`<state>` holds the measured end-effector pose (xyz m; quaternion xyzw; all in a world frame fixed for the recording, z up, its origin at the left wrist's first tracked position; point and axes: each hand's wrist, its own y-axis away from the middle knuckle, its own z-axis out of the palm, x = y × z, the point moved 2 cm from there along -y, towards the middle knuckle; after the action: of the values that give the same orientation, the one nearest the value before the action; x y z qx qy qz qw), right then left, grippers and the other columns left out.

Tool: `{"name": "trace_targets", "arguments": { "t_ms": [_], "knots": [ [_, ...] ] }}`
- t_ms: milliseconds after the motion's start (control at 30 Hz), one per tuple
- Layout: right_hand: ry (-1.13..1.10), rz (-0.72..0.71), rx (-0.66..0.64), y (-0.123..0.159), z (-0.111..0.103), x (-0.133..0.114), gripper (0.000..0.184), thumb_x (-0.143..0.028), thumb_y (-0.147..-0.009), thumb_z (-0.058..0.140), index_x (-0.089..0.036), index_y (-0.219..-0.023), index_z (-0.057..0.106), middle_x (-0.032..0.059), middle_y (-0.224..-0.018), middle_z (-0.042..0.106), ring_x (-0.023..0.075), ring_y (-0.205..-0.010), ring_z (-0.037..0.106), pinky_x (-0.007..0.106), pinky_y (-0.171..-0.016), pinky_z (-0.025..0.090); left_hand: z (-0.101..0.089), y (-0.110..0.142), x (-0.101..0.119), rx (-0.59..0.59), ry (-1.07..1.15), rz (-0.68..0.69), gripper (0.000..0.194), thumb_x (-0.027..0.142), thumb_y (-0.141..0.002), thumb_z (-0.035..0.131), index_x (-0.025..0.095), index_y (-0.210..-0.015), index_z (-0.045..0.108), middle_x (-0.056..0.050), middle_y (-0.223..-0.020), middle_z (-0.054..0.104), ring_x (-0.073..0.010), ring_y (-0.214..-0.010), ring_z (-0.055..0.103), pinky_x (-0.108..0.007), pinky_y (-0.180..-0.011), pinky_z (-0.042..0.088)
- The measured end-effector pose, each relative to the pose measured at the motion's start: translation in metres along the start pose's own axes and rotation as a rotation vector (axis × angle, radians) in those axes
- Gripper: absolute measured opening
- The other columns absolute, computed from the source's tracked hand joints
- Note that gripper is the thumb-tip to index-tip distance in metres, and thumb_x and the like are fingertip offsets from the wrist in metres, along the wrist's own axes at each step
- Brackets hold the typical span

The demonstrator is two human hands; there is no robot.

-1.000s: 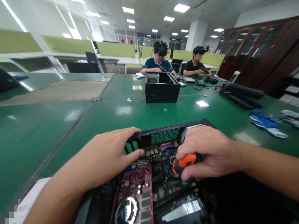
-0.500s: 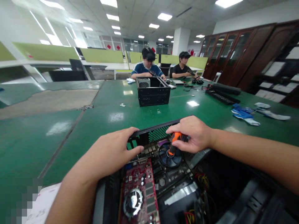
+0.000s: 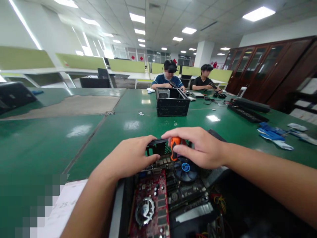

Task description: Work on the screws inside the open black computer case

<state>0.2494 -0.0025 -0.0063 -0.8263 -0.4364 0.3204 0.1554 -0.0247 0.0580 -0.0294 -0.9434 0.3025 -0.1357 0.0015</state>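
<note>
An open black computer case [image 3: 128, 201] lies in front of me on the green table [image 3: 49, 145]. Inside it sit a red graphics card [image 3: 151, 205] and a blue cooler fan [image 3: 185, 168]. My left hand [image 3: 131, 157] grips the case's rear edge beside the card, fingers curled over the rim. My right hand [image 3: 198, 147] is closed round the orange handle of a screwdriver [image 3: 174, 145], held upright just left of the fan, near the rear panel.
A second, empty black case [image 3: 172, 102] stands farther back on the table. Two people sit behind it. Black keyboards [image 3: 247, 112] and blue gloves [image 3: 269, 135] lie at the right. A white sheet of paper [image 3: 61, 211] lies at my left.
My right hand has carried the screwdriver leftward, from over the fan to beside the rear panel, and turned it upright. My left hand has kept its grip on the case edge.
</note>
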Motion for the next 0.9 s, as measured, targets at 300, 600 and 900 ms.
{"name": "trace_targets", "arguments": {
  "t_ms": [300, 600, 900],
  "knots": [
    [-0.012, 0.071, 0.1, 0.002, 0.008, 0.049, 0.037, -0.028, -0.118, 0.072, -0.017, -0.146, 0.093, 0.0166, -0.138, 0.1, 0.0322, -0.124, 0.096, 0.047, -0.111, 0.076, -0.001, 0.004, 0.002, -0.029, -0.005, -0.05, 0.056, 0.056, -0.103, 0.08, 0.034, -0.153, 0.09, -0.009, -0.149, 0.099, -0.0417, -0.136, 0.094, -0.05, -0.114, 0.072],
    [-0.036, 0.146, 0.096, 0.002, 0.0, 0.053, 0.037, -0.027, -0.118, 0.07, -0.019, -0.146, 0.093, 0.013, -0.137, 0.101, 0.03, -0.123, 0.096, 0.046, -0.115, 0.074, -0.002, 0.005, 0.005, -0.053, 0.001, -0.081, 0.051, 0.056, -0.1, 0.078, 0.035, -0.145, 0.091, -0.007, -0.143, 0.099, -0.0408, -0.13, 0.094, -0.049, -0.109, 0.071],
    [-0.018, 0.171, 0.022, -0.001, 0.006, 0.048, 0.039, -0.026, -0.116, 0.07, -0.018, -0.146, 0.094, 0.0154, -0.139, 0.101, 0.0329, -0.128, 0.096, 0.046, -0.116, 0.074, -0.005, 0.004, 0.006, -0.074, 0.0, -0.099, 0.057, 0.06, -0.099, 0.078, 0.036, -0.149, 0.09, -0.006, -0.15, 0.098, -0.0421, -0.137, 0.093, -0.051, -0.113, 0.069]
  ]
}}
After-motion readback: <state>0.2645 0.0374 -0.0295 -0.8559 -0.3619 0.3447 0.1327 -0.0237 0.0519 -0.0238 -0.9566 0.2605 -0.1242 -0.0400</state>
